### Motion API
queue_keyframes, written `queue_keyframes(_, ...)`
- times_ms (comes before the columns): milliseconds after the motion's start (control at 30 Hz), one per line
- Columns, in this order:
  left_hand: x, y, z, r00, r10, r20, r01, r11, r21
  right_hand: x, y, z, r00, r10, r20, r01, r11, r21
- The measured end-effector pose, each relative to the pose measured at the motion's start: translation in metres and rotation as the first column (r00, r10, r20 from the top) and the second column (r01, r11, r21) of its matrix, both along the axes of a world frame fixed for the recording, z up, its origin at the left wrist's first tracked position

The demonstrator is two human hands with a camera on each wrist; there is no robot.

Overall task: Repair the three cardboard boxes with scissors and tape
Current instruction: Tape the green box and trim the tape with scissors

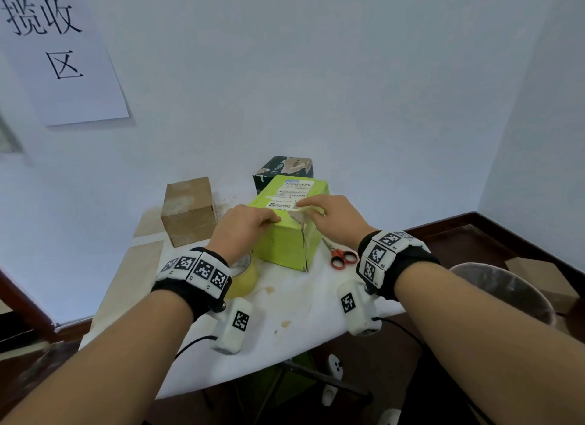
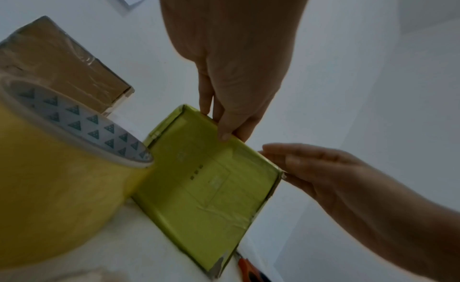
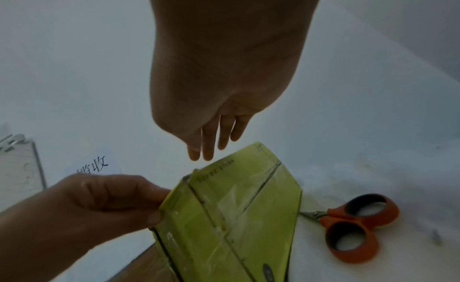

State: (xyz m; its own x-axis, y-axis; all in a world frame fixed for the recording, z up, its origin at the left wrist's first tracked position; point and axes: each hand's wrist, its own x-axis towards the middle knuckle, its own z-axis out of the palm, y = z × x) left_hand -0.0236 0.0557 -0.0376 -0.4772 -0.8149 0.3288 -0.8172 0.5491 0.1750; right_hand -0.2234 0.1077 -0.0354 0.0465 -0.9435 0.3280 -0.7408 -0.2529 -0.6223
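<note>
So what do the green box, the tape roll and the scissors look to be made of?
Green box: cardboard by the task, lime-coloured and slightly glossy; clear tape strips shine on its sides, and a torn top corner shows pale.
Tape roll: translucent yellowish plastic film wound on a printed core, probably card.
Scissors: grey metal blades; matte orange handles with dark inner rings, likely plastic.

Wristbands [image 1: 198, 274]: black straps — white blocks with black square codes.
Camera pods [image 1: 234, 325]: white, coded, each trailing a black cable.
Arms: bare — sleeveless.
</note>
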Motion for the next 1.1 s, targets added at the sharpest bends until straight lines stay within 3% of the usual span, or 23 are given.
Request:
queue_keyframes(100,0.005,-0.003,0.001,0.987,-0.063,-0.15,0.072,0.996,0.06,-0.003,-0.002,-0.005,0.999,0.03,-0.013,-0.029,0.999,0.021)
queue_keyframes(233,0.01,-0.004,0.001,0.976,-0.051,-0.213,0.077,0.99,0.115,0.003,-0.009,-0.01,0.996,0.093,-0.014,-0.093,0.996,0.004)
queue_keyframes(400,0.006,0.009,0.003,0.971,-0.114,-0.211,0.143,0.981,0.128,0.011,-0.017,-0.012,0.992,0.127,-0.013,-0.127,0.992,-0.019)
queue_keyframes(567,-0.002,0.017,-0.005,0.944,-0.251,-0.212,0.275,0.957,0.09,0.008,-0.018,-0.017,0.988,0.116,0.106,-0.117,0.993,0.003)
queue_keyframes(1100,-0.025,0.023,-0.013,0.967,-0.221,-0.127,0.205,0.97,-0.133,0.003,-0.017,-0.032,0.981,0.107,0.16,-0.1,0.994,-0.05)
